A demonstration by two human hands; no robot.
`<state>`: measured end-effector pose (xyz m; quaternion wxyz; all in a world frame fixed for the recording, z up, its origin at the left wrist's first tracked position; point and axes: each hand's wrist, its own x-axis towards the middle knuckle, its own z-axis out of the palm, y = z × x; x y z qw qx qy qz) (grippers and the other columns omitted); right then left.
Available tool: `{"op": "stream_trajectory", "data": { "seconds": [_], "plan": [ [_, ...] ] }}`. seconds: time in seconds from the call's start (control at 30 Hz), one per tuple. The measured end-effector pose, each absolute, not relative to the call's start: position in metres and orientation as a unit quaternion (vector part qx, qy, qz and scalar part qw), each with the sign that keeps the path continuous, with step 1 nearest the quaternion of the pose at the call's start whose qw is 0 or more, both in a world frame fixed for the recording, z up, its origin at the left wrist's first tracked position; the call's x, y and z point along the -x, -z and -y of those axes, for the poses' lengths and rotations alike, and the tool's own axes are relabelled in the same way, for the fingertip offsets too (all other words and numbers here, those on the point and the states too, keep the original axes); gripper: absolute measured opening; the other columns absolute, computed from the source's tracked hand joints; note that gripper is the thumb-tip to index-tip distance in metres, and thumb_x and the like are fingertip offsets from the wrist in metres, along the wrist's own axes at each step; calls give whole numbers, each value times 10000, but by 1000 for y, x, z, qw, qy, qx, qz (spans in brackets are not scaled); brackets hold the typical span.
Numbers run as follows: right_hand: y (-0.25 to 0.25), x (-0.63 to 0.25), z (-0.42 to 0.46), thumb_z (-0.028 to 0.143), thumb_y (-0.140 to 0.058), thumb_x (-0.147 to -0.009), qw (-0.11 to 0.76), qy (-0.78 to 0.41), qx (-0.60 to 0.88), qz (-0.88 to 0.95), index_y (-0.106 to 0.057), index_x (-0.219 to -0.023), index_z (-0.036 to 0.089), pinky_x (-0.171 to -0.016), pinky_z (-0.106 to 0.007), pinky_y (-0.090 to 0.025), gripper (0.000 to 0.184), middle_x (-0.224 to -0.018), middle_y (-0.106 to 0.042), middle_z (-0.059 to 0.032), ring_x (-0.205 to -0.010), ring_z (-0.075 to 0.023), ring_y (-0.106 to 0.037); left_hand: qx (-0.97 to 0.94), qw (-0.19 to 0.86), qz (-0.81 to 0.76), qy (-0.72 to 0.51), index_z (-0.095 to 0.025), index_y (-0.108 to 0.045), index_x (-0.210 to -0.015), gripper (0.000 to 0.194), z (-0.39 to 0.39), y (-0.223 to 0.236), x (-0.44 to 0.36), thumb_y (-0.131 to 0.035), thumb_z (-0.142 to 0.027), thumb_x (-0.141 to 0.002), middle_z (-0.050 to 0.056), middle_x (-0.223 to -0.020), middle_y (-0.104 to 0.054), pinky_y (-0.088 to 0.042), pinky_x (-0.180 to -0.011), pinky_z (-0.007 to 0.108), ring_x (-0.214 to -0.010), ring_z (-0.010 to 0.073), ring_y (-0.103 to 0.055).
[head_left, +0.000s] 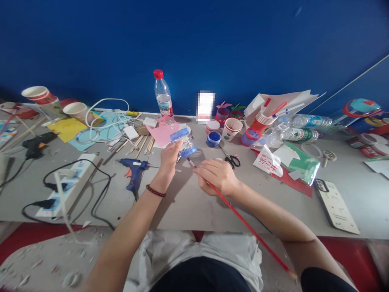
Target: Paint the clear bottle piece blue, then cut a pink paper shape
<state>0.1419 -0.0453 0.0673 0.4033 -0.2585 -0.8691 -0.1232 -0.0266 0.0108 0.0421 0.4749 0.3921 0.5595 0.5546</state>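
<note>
My left hand (169,159) is closed on a clear plastic piece with blue-painted bands (186,142), held just above the grey table (188,202). In my right hand (217,175) is a long red-handled paintbrush (243,221), pinched near its tip. The brush tip points at the lower blue band of the plastic piece. The handle runs back down to the lower right past my forearm. A bead bracelet sits on my left wrist.
A blue glue gun (133,170) lies left of my left hand. Behind are a blue paint pot (213,139), scissors (231,159), a paper cup (232,128), a water bottle (163,94), pink paper, wooden sticks, a power strip (65,184) with cables, and a phone (336,206) at right.
</note>
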Motion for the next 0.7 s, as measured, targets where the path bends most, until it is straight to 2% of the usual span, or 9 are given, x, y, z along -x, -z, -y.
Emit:
{"op": "stream_trajectory", "data": {
  "seconds": [0.1, 0.17, 0.33, 0.5, 0.7],
  "plan": [
    [-84, -146, 45, 52, -480, -827, 485, 75, 242, 837, -625, -873, 218, -570, -253, -548, 225, -638, -662, 2, -591, -141, -641, -377, 536, -512, -555, -187, -742, -919, 447, -20, -33, 28, -705, -589, -728, 80, -1087, -740, -488, -925, 352, -1093, 267, -646],
    [-95, -151, 45, 85, -477, -856, 535, 32, 250, 807, -643, -870, 229, -548, -262, -543, 220, -626, -660, 5, -576, -146, -642, -354, 594, -448, -566, -188, -734, -908, 457, -25, -27, 29, -736, -584, -682, 85, -1049, -750, -504, -938, 376, -1105, 285, -656],
    [-105, -166, 43, 187, -486, -945, 616, -81, 331, 710, -705, -910, 228, -568, -287, -564, 225, -769, -738, -26, -651, -157, -688, -360, 685, -294, -561, -210, -706, -950, 455, -28, -24, 32, -788, -538, -645, 70, -998, -748, -534, -915, 393, -1089, 285, -665],
    [-101, -172, 40, 284, -506, -977, 654, -188, 362, 637, -719, -935, 209, -558, -293, -570, 230, -806, -746, -36, -642, -148, -683, -288, 754, -220, -548, -172, -695, -1028, 547, -26, -28, 36, -680, -610, -701, 80, -964, -737, -550, -863, 362, -968, 239, -684],
    [-101, -170, 39, 276, -510, -984, 654, -216, 346, 637, -726, -951, 216, -535, -276, -542, 227, -807, -741, -26, -651, -135, -675, -244, 762, -240, -549, -176, -687, -945, 519, -26, -33, 35, -581, -651, -768, 91, -951, -718, -537, -867, 358, -978, 237, -674]
  ]
}}
